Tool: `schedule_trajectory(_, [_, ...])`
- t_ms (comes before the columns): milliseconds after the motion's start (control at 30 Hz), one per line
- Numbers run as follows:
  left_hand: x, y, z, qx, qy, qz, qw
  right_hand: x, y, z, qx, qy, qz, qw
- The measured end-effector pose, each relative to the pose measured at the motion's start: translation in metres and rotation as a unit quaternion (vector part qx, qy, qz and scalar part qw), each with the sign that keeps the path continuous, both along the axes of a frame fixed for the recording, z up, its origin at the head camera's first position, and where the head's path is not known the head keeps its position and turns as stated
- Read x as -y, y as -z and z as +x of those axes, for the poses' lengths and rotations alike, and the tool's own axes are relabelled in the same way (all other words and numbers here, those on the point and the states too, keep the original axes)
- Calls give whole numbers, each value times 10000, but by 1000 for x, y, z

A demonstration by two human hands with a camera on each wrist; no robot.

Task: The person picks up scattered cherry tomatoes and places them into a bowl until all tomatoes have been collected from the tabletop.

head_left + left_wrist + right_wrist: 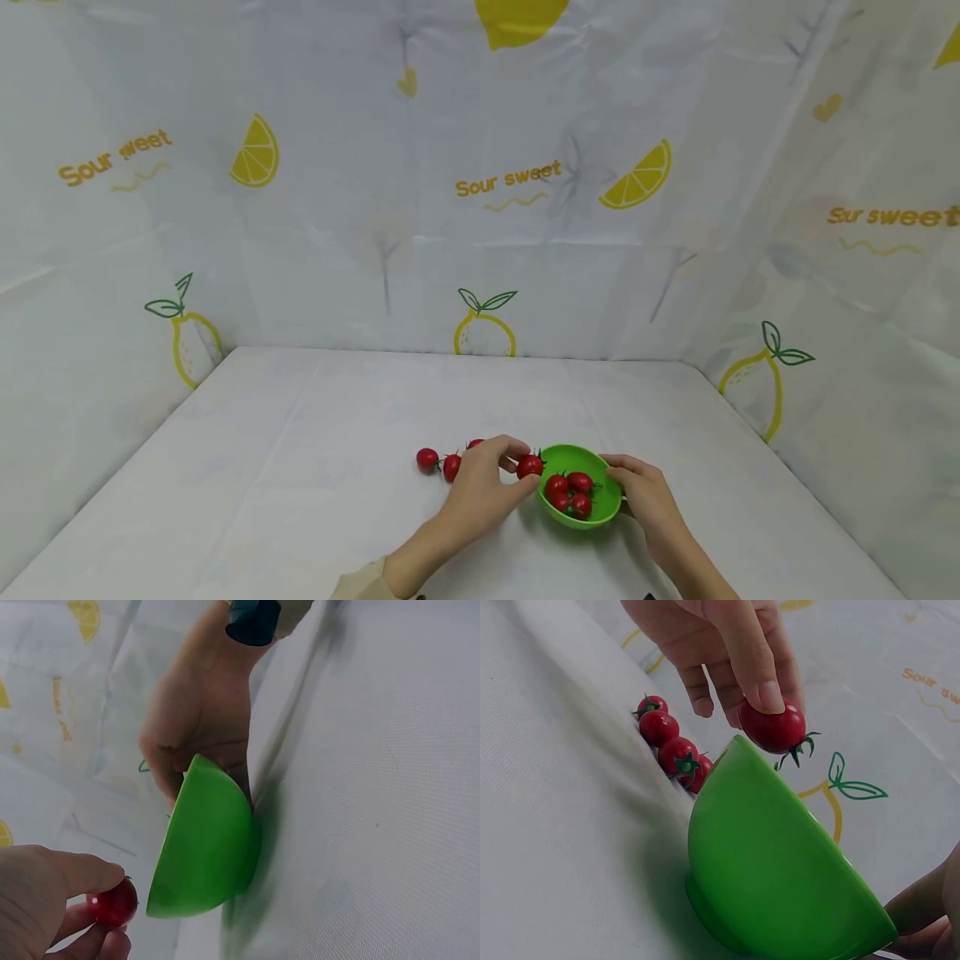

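Observation:
A cherry tomato point(529, 466) with a green stem is pinched between the thumb and fingers of my left hand point(482, 487), at the left rim of a green bowl point(606, 498). Several more red tomatoes point(580, 482) lie inside that bowl. My right hand point(647, 497) grips the bowl's right rim, and the right wrist view shows the bowl tilted. In the left wrist view the held tomato point(114, 903) is beside the bowl point(199, 851), not touching it. The right wrist view shows the left thumb pressed on the held tomato point(774, 726).
Several loose tomatoes point(427, 459) lie on the white tabletop point(300, 500) to the left of the bowl, partly hidden behind my left hand. A white sheet point(337, 208) printed with lemons stands behind the table and along its sides.

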State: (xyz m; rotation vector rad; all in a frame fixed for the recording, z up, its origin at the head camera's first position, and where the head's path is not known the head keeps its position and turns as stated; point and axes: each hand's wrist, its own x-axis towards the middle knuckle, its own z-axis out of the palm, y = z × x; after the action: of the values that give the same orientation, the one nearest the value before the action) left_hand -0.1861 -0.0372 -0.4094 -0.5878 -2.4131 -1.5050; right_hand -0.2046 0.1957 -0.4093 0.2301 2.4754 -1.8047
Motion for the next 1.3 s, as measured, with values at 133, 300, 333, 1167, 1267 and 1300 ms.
schedule_trajectory(133, [-7,-3,-1,19,68,-3,10000,0,0,0,-57,9,-35,10000])
schedule_trajectory(300, [-12,-6,-2,149,120,-36,9998,2,1,1,-76,19,-69,9999])
schedule_trajectory(333, [-13,-6,-3,169,130,-48,9998,3,1,1,-69,14,-67,10000])
schedule_trajectory(1167, [-6,-5,4,-156,-28,-215,9996,4,0,4,-274,-23,-31,9996])
schedule_trajectory(1267, [1,-4,4,-221,-109,-224,9994,3,-1,5,-280,-8,-26,9996])
schedule_trajectory(1300, [3,-3,4,-243,-142,-233,9993,2,-1,5,-276,2,-23,9996])
